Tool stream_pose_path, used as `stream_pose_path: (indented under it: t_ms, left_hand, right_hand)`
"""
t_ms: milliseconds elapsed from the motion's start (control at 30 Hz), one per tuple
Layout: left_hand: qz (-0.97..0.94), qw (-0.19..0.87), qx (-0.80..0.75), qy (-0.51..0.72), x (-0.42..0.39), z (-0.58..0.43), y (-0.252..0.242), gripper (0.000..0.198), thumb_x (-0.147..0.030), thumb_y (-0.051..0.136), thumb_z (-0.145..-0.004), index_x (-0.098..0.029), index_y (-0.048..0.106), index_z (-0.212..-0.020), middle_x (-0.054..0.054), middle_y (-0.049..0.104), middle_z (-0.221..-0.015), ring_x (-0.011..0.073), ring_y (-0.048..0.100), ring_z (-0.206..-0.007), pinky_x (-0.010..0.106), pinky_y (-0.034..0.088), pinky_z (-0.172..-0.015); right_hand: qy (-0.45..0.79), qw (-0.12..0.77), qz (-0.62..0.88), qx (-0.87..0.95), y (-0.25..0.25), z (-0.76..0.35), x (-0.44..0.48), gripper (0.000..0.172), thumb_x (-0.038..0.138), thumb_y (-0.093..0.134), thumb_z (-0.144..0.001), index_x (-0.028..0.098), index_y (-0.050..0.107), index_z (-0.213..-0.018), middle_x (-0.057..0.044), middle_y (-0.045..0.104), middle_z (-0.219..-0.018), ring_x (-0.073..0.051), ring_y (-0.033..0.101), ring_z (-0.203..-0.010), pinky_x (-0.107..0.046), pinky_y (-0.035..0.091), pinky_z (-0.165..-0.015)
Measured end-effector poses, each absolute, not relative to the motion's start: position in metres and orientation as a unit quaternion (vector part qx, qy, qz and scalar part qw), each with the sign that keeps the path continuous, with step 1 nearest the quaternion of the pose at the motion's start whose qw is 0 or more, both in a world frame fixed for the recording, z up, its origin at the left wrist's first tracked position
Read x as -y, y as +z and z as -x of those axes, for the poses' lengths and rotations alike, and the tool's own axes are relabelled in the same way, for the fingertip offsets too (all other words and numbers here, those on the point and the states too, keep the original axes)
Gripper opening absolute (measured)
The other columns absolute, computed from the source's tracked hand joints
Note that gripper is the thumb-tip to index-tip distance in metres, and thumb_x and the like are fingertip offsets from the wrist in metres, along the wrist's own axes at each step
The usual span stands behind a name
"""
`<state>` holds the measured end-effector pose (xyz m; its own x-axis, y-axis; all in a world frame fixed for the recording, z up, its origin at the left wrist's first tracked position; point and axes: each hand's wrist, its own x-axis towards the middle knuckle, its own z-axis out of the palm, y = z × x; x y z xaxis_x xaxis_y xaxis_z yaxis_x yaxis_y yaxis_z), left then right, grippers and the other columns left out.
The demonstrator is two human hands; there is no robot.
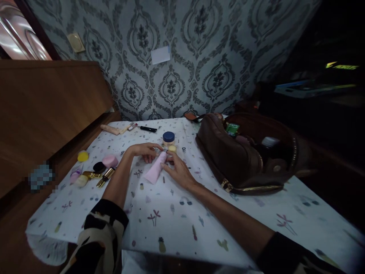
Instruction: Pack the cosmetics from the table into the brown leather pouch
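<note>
A pale pink squeeze tube (155,169) lies slanted on the patterned tablecloth (171,228), its capped end pointing away from me. The fingers of my right hand (181,171) are closed about its upper part, with the thumb against its side. From the other side my left hand (144,150) reaches in, index finger stretched toward the capped end and the other fingers bent low near the cloth. I cannot tell whether that fingertip touches the tube. Just beyond the fingertips stand a jar with a navy lid (169,137) and a small yellow round item (172,148).
A brown leather bag (228,152) stands unzipped on the right, with a green packet (232,129) inside. Left of my arm lie a pink round item (110,161), a black round item (99,167), gold tubes (105,177) and a yellow round item (83,156). A black tube (148,129) lies toward the wall.
</note>
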<state>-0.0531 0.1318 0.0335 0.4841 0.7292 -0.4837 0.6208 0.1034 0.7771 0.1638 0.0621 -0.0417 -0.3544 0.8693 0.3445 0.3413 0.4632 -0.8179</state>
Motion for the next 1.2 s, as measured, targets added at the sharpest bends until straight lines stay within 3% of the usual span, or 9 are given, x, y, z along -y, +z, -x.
stream_pose_path:
  t_ms: [200,467,633,700,800,900,1033,1200]
  left_hand:
    - [-0.638,0.595,-0.486,0.061,-0.131,0.037,0.024,0.067,-0.045,0.080,-0.073,-0.024,0.050,-0.129,-0.004,0.066,-0.068,0.0127,0.064,-0.051,0.019,0.048,-0.046]
    - [-0.631,0.585,-0.496,0.119,-0.130,0.032,0.027,0.044,-0.048,0.077,-0.076,-0.021,0.050,-0.097,-0.006,0.060,-0.057,0.0114,0.059,-0.041,0.017,0.042,-0.040]
    - [-0.683,0.548,-0.450,0.173,-0.128,0.020,0.034,0.041,-0.055,0.070,-0.079,-0.020,0.050,-0.086,-0.007,0.054,-0.049,0.0095,0.051,-0.036,0.018,0.037,-0.036]
    - [-0.704,0.538,-0.418,0.200,-0.126,0.014,0.035,0.042,-0.059,0.068,-0.080,-0.020,0.051,-0.080,-0.007,0.050,-0.048,0.0076,0.045,-0.034,0.018,0.032,-0.034]
    - [-0.718,0.522,-0.383,0.256,-0.123,0.004,0.036,0.047,-0.065,0.060,-0.083,-0.019,0.052,-0.076,-0.008,0.043,-0.050,0.0054,0.035,-0.036,0.018,0.025,-0.035]
    - [-0.722,0.476,-0.402,0.299,-0.120,-0.006,0.039,0.051,-0.068,0.050,-0.085,-0.018,0.053,-0.075,-0.007,0.040,-0.053,0.0058,0.030,-0.040,0.020,0.022,-0.039]
    - [-0.750,0.392,-0.432,0.312,-0.120,-0.012,0.042,0.047,-0.060,0.040,-0.088,-0.017,0.054,-0.070,-0.004,0.043,-0.055,0.0095,0.037,-0.049,0.023,0.029,-0.046]
    - [-0.773,0.347,-0.429,0.312,-0.123,-0.009,0.040,0.046,-0.054,0.044,-0.088,-0.017,0.054,-0.064,-0.003,0.047,-0.058,0.0123,0.042,-0.060,0.025,0.033,-0.056]
  right_hand:
    - [0.364,0.428,0.339,0.754,-0.042,-0.162,-0.058,0.059,0.030,0.058,-0.087,0.020,0.043,-0.143,-0.014,0.059,-0.135,-0.025,0.060,-0.118,-0.043,0.050,-0.099]
    - [0.495,0.422,0.349,0.675,-0.044,-0.156,-0.053,0.053,0.031,0.063,-0.085,0.015,0.050,-0.134,-0.014,0.065,-0.119,-0.025,0.065,-0.108,-0.045,0.053,-0.097]
    - [0.737,0.358,0.291,0.495,-0.024,-0.161,-0.050,0.041,0.034,0.073,-0.079,0.018,0.056,-0.113,-0.004,0.070,-0.085,-0.018,0.068,-0.071,-0.033,0.058,-0.069]
    - [0.817,0.311,0.258,0.411,-0.015,-0.168,-0.050,0.036,0.034,0.074,-0.079,0.016,0.057,-0.106,-0.001,0.066,-0.071,-0.013,0.062,-0.056,-0.026,0.054,-0.056]
    - [0.875,0.287,0.198,0.335,-0.007,-0.177,-0.051,0.032,0.030,0.074,-0.079,0.014,0.059,-0.101,0.002,0.062,-0.063,-0.009,0.054,-0.050,-0.019,0.046,-0.047]
    - [0.884,0.299,0.160,0.321,-0.003,-0.180,-0.051,0.033,0.024,0.077,-0.074,0.015,0.058,-0.100,0.001,0.063,-0.067,-0.007,0.052,-0.051,-0.017,0.043,-0.046]
    - [0.859,0.311,0.186,0.361,-0.001,-0.180,-0.052,0.041,0.024,0.079,-0.070,0.016,0.056,-0.102,0.003,0.062,-0.066,-0.006,0.050,-0.049,-0.018,0.041,-0.045]
    - [0.736,0.332,0.285,0.517,-0.008,-0.181,-0.058,0.036,0.024,0.074,-0.072,0.020,0.049,-0.097,0.006,0.060,-0.061,-0.009,0.051,-0.045,-0.022,0.044,-0.043]
